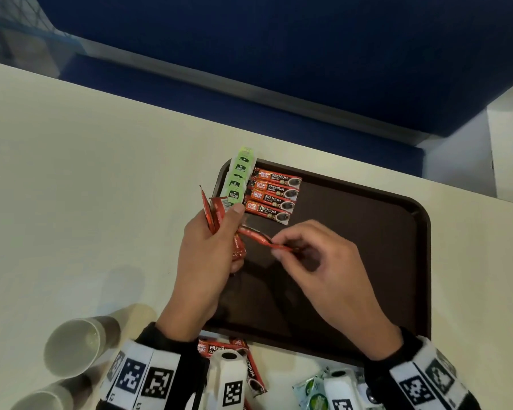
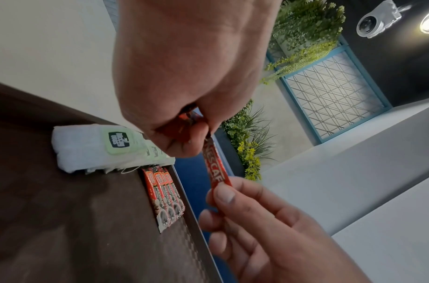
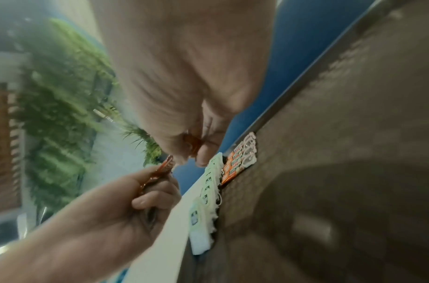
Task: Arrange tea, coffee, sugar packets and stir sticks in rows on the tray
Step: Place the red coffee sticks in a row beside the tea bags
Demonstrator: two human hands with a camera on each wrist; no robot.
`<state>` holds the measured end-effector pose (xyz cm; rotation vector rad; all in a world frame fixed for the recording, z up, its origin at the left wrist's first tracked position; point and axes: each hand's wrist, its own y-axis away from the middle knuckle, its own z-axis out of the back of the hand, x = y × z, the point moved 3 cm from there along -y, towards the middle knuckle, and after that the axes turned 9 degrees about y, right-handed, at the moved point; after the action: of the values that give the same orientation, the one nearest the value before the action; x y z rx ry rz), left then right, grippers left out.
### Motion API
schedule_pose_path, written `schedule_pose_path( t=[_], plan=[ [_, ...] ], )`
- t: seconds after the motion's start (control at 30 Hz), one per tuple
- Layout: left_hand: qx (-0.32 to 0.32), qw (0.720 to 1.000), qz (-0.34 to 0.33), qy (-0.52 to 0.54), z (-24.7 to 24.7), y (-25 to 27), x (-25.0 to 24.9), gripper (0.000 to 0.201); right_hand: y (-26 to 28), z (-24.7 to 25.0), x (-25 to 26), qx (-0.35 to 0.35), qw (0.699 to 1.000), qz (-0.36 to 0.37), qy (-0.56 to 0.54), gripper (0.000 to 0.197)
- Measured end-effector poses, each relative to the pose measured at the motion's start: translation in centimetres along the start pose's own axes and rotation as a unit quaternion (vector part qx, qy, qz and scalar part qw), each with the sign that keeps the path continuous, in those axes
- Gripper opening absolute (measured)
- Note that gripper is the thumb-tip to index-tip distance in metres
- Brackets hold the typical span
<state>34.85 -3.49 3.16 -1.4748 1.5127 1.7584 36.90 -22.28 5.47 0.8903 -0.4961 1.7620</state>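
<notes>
A dark brown tray (image 1: 367, 247) lies on the cream table. Along its far left edge runs a column of green-tagged tea bags (image 1: 238, 176), and beside them lie several Great Taste coffee packets (image 1: 273, 195) in a row. My left hand (image 1: 219, 232) grips a bunch of red coffee sticks (image 1: 212, 214) over the tray's left edge. My right hand (image 1: 279, 247) pinches one red Nescafe stick (image 1: 258, 236) whose other end is still at my left fingers. The left wrist view shows that stick (image 2: 214, 168) stretched between the left hand (image 2: 184, 137) and the right hand (image 2: 228, 197).
Two paper cups (image 1: 71, 344) lie at the near left of the table. Loose coffee packets (image 1: 219, 347) and green packets (image 1: 311, 392) lie by the tray's near edge, between my wrists. A blue seat (image 1: 308, 54) stands beyond the table's far edge.
</notes>
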Motion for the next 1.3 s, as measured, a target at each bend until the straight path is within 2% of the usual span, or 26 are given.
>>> schedule_pose_path(
  t=[0.03,0.1,0.17,0.3,0.4,0.5,0.63,0.73,0.83,0.97,1.1,1.3],
  plan=[
    [-0.003,1.000,0.005,0.010,0.0,0.0,0.1,0.032,0.0,0.0,-0.4,-0.011,0.998,-0.044,-0.055,0.014],
    [-0.001,1.000,0.009,0.018,0.1,-0.1,0.0,0.032,0.0,0.0,-1.0,-0.010,0.970,-0.143,-0.194,0.012],
    [0.016,1.000,0.011,0.009,0.1,-0.1,-0.1,0.034,0.1,0.0,-1.3,0.000,0.945,-0.193,-0.266,0.015],
    [0.075,0.996,0.014,-0.042,-0.5,0.5,-0.5,0.032,0.1,0.2,-1.6,0.009,0.935,-0.210,-0.287,0.017],
    [0.063,0.995,0.007,-0.072,-0.8,0.6,-0.4,0.018,0.0,0.2,-1.6,0.017,0.933,-0.214,-0.289,0.017],
    [0.044,0.991,-0.033,-0.126,-0.6,0.4,0.3,0.003,-0.1,0.4,-1.7,0.009,0.935,-0.219,-0.279,0.015],
    [0.026,0.979,-0.055,-0.196,-0.5,0.6,0.7,0.010,-0.3,0.1,-2.6,-0.012,0.951,-0.227,-0.210,0.008],
    [-0.002,0.978,-0.052,-0.200,0.2,0.5,0.6,0.012,-0.6,-0.7,-3.8,-0.016,0.975,-0.206,-0.077,0.007],
    [-0.020,0.980,-0.055,-0.191,0.7,0.3,0.3,0.027,-1.0,-1.8,-4.8,-0.025,0.983,-0.178,0.045,0.009],
    [-0.019,0.981,-0.050,-0.186,1.0,0.2,0.0,0.031,-1.1,-2.9,-5.1,-0.048,0.978,-0.109,0.169,0.027],
    [-0.024,0.982,-0.045,-0.183,1.3,0.3,0.1,0.028,-1.3,-4.2,-5.0,-0.038,0.965,-0.046,0.255,0.023],
    [-0.019,0.981,-0.039,-0.187,1.7,0.4,0.5,0.030,-2.6,-5.0,-4.5,-0.079,0.948,0.012,0.308,0.024]
  ],
)
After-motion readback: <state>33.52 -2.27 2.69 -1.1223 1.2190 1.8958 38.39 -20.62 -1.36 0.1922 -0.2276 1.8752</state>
